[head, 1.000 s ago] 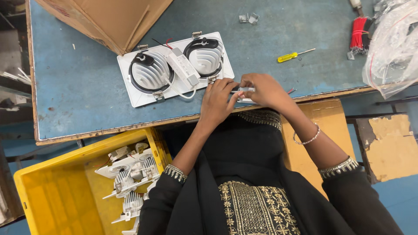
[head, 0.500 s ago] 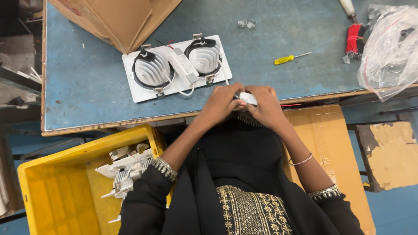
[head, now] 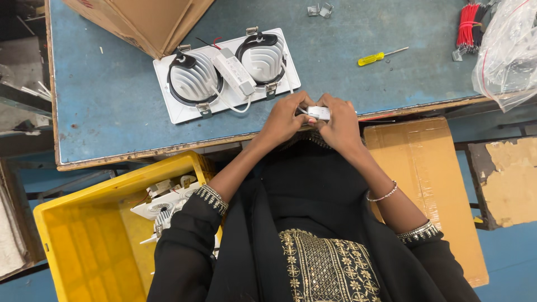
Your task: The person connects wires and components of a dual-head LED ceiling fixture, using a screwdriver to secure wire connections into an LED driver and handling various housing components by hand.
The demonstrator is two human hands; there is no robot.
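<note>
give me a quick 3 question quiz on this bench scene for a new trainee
1. True or false: both hands are on the small white part at the near table edge.
2. What lies in the yellow crate?
A. red wires
B. white lamp fittings
C. screwdrivers
3. Which tool lies on the blue table, to the right of the white twin lamp fitting?

Key
1. True: the left hand and right hand pinch it between their fingertips.
2. B: white lamp fittings lie there.
3. A yellow-handled screwdriver.
</note>
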